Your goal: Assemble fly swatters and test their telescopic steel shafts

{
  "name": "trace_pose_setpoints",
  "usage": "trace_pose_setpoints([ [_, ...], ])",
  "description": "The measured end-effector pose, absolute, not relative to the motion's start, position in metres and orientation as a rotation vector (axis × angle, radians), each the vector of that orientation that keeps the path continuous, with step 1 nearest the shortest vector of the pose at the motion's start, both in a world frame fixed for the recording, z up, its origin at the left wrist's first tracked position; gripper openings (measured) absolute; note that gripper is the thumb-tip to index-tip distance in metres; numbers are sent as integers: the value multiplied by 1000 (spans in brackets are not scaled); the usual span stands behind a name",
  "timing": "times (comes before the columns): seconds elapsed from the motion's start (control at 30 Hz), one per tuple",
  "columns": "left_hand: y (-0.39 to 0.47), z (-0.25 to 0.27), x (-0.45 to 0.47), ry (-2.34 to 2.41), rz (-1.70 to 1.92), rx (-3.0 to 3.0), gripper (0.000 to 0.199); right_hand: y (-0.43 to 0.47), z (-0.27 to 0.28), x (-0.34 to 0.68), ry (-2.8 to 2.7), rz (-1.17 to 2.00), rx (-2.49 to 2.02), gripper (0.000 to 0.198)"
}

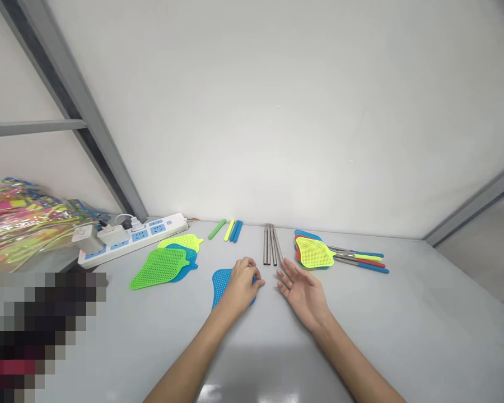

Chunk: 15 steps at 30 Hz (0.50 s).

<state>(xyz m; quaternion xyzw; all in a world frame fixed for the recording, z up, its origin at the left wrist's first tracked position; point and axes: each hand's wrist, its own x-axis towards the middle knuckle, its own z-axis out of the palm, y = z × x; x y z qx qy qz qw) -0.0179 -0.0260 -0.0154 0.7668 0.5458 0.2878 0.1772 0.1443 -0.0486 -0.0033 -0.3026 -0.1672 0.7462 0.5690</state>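
A blue perforated fly swatter head point(220, 282) lies on the table, partly covered by my left hand point(246, 280). The fingers of that hand are curled and closed at the head's right side, where its neck is hidden. My right hand point(300, 291) is open, palm turned inward, fingers apart and holding nothing. Its fingertips are close to the lower end of the rightmost of several metal rods point(271, 246), which lie side by side by the wall. Further left are loose swatter heads: a green one point(159, 268), a yellow one point(180, 242) and blue ones point(185, 273).
Loose handles lie near the wall: green point(217, 229), yellow point(229, 230) and blue point(237, 231). Several swatters with rods and handles are stacked at right, a yellow one point(315, 253) on top. A power strip point(138, 238) and bagged colourful items point(25, 224) are at left.
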Motion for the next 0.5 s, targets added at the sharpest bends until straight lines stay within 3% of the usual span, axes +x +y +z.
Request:
trace_pose_setpoints([
  [0.2, -28, -11, -16, 1547, 762, 2167, 6, -43, -7, 149, -345, 1786, -733, 24],
  [0.5, -28, -13, -18, 1523, 778, 2177, 6, -49, -3, 142, -606, 1713, -855, 38],
])
